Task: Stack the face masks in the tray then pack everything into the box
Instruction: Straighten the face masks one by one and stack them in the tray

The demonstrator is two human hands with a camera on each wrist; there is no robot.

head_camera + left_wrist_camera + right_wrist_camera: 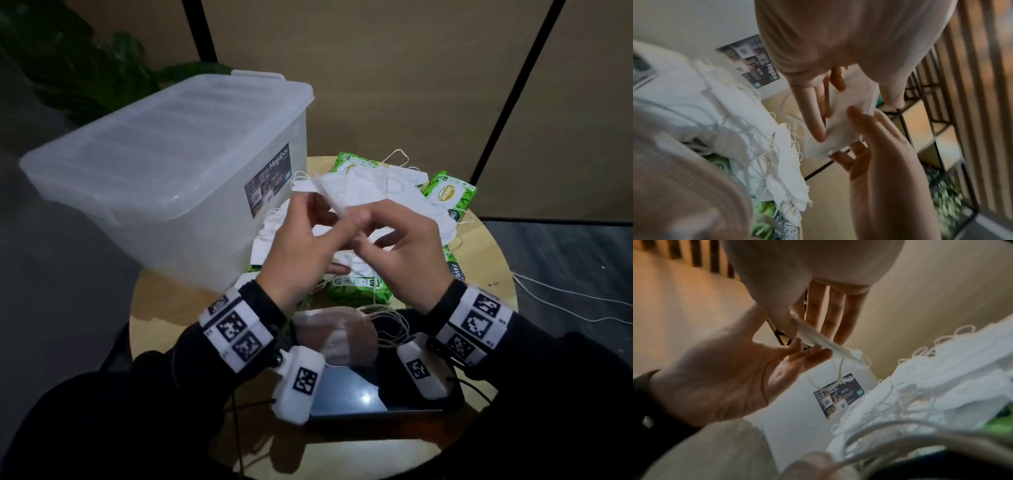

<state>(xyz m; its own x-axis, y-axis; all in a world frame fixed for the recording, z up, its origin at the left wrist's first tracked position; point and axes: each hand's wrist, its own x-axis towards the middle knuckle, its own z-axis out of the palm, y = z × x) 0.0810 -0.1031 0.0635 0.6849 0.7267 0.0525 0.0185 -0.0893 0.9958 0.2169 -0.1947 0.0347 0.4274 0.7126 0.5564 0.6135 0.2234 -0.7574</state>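
Both hands meet above the round wooden table (479, 253), holding one folded white face mask (329, 195) between them. The right hand (407, 250) pinches its edge with thumb and forefinger, other fingers straight; the left hand (301, 246) touches it with loosely extended fingers. The pile of white masks (387, 192) behind is too tangled to count and partly hides the green wipe packets (448, 195), at least three. One glossy black tray (376, 394) holds a mask, wrists covering its corners. One lidded translucent plastic box (164, 171) stands left.
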